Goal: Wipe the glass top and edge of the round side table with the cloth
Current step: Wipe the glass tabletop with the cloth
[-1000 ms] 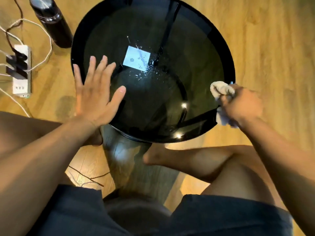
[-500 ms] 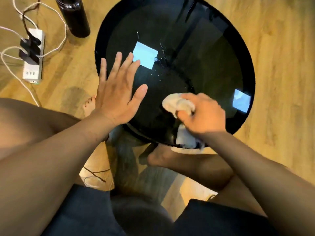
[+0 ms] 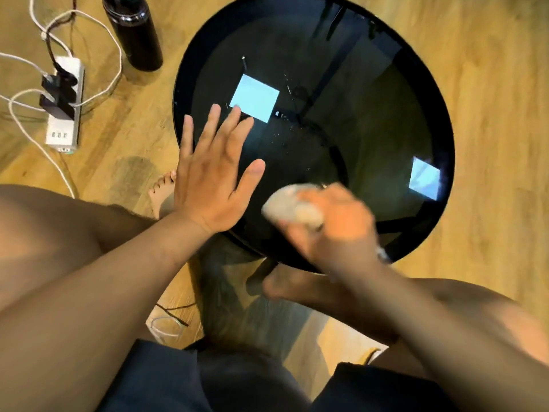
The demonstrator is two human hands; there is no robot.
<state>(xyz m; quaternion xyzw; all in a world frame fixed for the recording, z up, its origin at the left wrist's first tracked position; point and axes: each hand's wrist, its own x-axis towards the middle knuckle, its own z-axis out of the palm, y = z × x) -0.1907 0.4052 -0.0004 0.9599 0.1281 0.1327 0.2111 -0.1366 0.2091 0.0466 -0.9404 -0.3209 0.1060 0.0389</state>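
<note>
The round side table (image 3: 383, 120) has a dark glass top inside a black rim, with water droplets near its middle. My left hand (image 3: 212, 176) lies flat on the glass at the near left, fingers spread and straight. My right hand (image 3: 332, 224) grips a bunched white cloth (image 3: 289, 206) and presses it on the glass close to the near rim. The hand and cloth are motion-blurred. A tail of the cloth shows past my wrist at the table's edge.
A black bottle (image 3: 135, 31) stands on the wooden floor left of the table. A white power strip (image 3: 64, 114) with black plugs and white cables lies further left. My bare legs and feet sit under and beside the table's near edge.
My right hand carried the cloth from the table's right rim onto the glass near the front edge and keeps sweeping it there. My left hand stays flat on the glass.
</note>
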